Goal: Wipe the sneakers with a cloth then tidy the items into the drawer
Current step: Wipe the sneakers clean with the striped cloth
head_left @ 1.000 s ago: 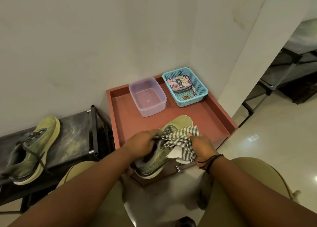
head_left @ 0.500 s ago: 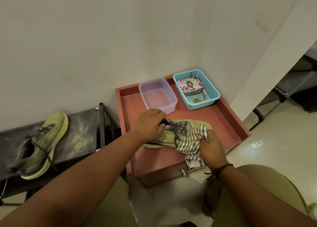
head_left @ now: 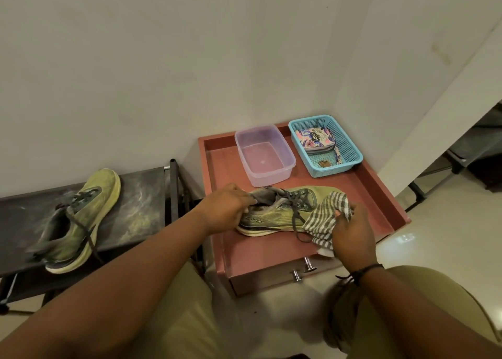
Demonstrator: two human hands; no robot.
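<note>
Head view: sneaker point(head_left: 282, 212) lies sideways on the red tabletop point(head_left: 271, 250). Left hand point(head_left: 226, 209) grips its stiff heel collar; right hand point(head_left: 350, 233) bunches the soft, limp cloth point(head_left: 326, 217). Light shoe; hold the collar.

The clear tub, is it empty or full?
Empty: the clear tub shows only its bare bottom through the open top.

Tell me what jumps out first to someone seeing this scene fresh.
The left hand grips a green sneaker lying on the red cabinet top, while the right hand holds a striped cloth at its toe. A second sneaker sits on the dark bench at left.
</note>
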